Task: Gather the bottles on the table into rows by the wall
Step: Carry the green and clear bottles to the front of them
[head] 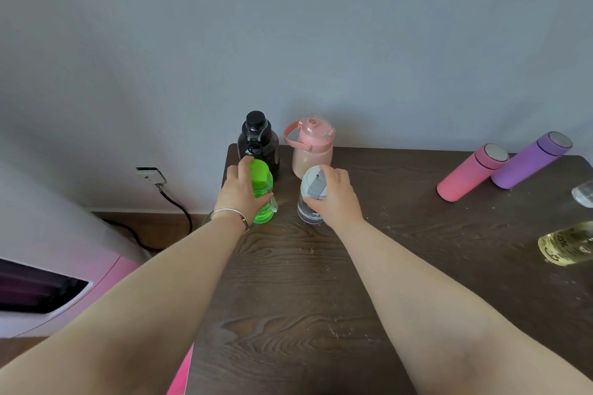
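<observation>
My left hand [242, 189] grips a bright green bottle [262, 194] standing near the table's left edge. My right hand [333, 196] grips a clear bottle with a grey lid [313, 192] beside it. Behind them, against the wall, stand a black bottle [258, 141] and a pale pink bottle with a carry strap [312, 146]. At the right stand a pink flask [471, 171] and a purple flask [531, 159], both leaning in this wide view. A yellowish bottle [568, 244] and a clear glass one [584, 192] are cut off at the right edge.
The dark wood table [321, 298] meets a grey wall [288, 42] at the back. Left of the table, a wall socket [150, 175] with a black cable hangs above the floor, and a pink and white appliance [48, 292] stands close by.
</observation>
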`<state>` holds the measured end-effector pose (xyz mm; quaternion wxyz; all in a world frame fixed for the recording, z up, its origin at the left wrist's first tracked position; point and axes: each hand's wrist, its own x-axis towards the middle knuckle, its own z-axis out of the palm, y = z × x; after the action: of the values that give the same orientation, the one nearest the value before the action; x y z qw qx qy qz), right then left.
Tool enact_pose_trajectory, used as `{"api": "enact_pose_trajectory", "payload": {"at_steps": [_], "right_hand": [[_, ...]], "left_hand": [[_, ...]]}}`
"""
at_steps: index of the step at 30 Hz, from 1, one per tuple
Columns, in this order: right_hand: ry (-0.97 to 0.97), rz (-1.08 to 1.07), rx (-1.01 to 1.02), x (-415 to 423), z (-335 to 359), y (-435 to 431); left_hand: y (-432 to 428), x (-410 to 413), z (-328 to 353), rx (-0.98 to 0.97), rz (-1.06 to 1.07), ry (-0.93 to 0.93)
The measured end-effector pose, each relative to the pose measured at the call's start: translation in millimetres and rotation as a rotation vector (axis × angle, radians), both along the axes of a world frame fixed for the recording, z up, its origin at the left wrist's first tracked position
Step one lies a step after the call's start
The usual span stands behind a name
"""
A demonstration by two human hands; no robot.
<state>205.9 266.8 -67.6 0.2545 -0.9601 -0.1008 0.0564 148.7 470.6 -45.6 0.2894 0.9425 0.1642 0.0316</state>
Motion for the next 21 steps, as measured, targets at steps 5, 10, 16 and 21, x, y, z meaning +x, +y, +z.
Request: {"api": "enact_pose_trajectory", "payload": {"at_steps": [5, 10, 16, 21], "right_hand": [[0.021, 0.042, -0.077, -3, 9, 0], [-0.039, 0.119, -0.221, -18, 21, -15], [-0.136, 0.107, -0.396, -39, 37, -40], [-0.166, 0.062, -0.449, -53, 49, -68]], "left_hand": [[5, 0, -2, 0.026, -0.042, 0.015], [12, -7, 3, 0.279, -0.11, 0.038], [2, -23, 20, 0.628, -0.26, -0.003], [-30, -31, 36, 0.721, -0.316, 0.002]]}}
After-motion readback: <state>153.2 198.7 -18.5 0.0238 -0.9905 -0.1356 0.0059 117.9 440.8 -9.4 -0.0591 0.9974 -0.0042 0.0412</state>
